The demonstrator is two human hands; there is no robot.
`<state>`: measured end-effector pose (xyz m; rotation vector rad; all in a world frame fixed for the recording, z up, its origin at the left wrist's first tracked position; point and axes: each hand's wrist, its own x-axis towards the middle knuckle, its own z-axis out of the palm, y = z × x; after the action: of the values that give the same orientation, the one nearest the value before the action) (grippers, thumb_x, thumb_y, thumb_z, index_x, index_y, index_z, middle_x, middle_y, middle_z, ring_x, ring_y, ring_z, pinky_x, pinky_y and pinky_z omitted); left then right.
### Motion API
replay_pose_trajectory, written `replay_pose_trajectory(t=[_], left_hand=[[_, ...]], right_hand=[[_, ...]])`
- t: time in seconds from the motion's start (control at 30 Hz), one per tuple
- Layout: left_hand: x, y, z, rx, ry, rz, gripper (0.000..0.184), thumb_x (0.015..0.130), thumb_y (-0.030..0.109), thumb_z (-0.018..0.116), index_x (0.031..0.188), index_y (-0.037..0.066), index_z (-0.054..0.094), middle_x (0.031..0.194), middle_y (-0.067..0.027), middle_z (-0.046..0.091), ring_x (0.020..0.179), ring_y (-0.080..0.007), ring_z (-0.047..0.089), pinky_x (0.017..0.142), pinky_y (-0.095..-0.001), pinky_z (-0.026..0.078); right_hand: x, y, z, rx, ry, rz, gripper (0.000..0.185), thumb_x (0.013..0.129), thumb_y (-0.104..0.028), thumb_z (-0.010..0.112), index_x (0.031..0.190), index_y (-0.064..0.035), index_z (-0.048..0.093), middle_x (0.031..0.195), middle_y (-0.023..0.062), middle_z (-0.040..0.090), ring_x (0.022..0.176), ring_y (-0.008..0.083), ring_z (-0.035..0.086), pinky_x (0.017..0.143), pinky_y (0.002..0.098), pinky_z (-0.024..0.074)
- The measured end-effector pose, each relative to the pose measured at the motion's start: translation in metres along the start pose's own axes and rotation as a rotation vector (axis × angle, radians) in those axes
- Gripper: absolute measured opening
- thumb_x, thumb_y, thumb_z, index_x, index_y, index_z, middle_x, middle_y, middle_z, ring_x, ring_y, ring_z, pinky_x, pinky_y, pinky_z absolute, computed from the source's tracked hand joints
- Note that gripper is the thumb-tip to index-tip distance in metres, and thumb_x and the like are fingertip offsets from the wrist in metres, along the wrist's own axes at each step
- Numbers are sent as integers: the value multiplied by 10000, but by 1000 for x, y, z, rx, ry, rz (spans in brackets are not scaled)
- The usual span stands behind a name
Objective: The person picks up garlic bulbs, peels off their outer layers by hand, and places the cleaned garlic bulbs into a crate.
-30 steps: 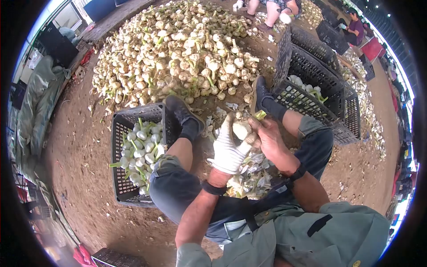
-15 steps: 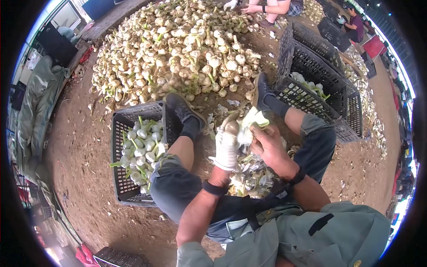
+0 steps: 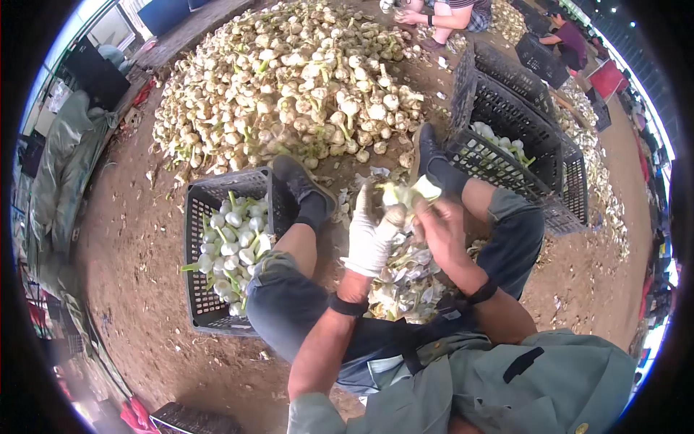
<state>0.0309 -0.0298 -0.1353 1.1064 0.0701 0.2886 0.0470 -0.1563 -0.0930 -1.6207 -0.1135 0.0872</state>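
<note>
Between my hands is a garlic bulb (image 3: 394, 194) with pale green layers at its stem end. My left hand (image 3: 372, 235), in a white glove dirty at the fingertips, grips the bulb from the left. My right hand (image 3: 441, 224), bare, pinches the loose layers on the right side, blurred by motion. Peeled skins (image 3: 408, 286) lie on the ground below, between my legs. To the left, a black crate (image 3: 194, 267) holds clean white bulbs (image 3: 231, 249) with green stems. Ahead rises a large pile of unpeeled garlic (image 3: 289, 79).
On the right stand black crates (image 3: 499, 108), one holding white bulbs (image 3: 502, 141). Another person (image 3: 452, 18) sits beyond the pile, and a further person (image 3: 571, 40) is at the upper right. My shoes (image 3: 295, 179) flank the ground before me.
The bulb's outer layers have been pulled outward and it looks paler green at the stem. My hands have shifted slightly around it. The farther person has leaned toward a crate.
</note>
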Motion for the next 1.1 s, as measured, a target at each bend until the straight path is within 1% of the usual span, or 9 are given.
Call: replay_pose_trajectory(t=[0.07,0.13,0.37,0.47,0.53,0.67,0.8,1.03,1.1], left_hand=[[6,-2,1,77,10,-62,438,941,286,597,1253,-10,513,1031,-80,601,857,-97,558,785,-262,491],[8,1,-1,-218,202,-429,331,963,364,553,1025,48,625,895,-33,647,781,-120,606,681,-281,515],[12,33,-22,-514,216,-380,290,873,333,543,919,58,624,885,-94,658,758,-173,638,536,-253,494],[11,46,-25,-582,219,-330,261,862,270,550,950,34,620,905,-112,656,771,-190,636,583,-258,505],[11,42,-26,-420,17,-175,244,860,222,563,1001,29,611,928,-115,654,789,-170,631,634,-256,515],[7,33,-24,-384,-58,-177,257,863,175,572,1065,18,594,901,-78,649,759,-133,620,652,-251,516],[4,30,-21,-207,19,-197,503,934,501,510,1090,29,588,947,-69,640,790,-145,609,687,-268,515],[0,44,-11,300,-191,17,736,917,657,403,1228,6,552,1036,-87,628,854,-131,555,761,-269,465],[-1,48,-12,294,-184,-23,743,916,662,402,1251,11,533,1044,-93,613,854,-136,548,777,-281,465]], right_hand=[[-13,0,7,-272,-186,-222,228,973,-196,557,926,19,619,624,-2,528,483,63,485,428,236,394],[-22,-8,22,-17,-118,-35,284,962,-213,582,768,-8,616,555,-3,524,422,76,435,384,254,316],[10,53,-23,864,100,519,134,954,-213,575,857,-120,576,641,-78,489,446,23,371,426,207,300],[10,85,-60,115,-139,579,187,909,-230,606,918,-46,577,676,4,571,548,105,518,497,277,406],[-9,83,-56,-967,-505,119,362,835,-257,654,1013,44,560,734,124,629,672,236,613,608,378,474],[-14,45,-41,-878,-504,26,476,803,-287,660,1105,57,532,845,204,656,702,353,650,630,414,515],[-4,-24,-10,-458,-487,342,361,825,-288,637,1049,-12,577,802,173,643,632,308,634,557,380,503],[7,-10,-1,-984,-557,-703,72,812,-156,601,805,-88,580,695,108,596,528,241,572,484,361,447],[4,-34,0,-736,-612,-259,74,811,-137,586,791,-67,590,694,102,605,515,218,566,479,356,447]])
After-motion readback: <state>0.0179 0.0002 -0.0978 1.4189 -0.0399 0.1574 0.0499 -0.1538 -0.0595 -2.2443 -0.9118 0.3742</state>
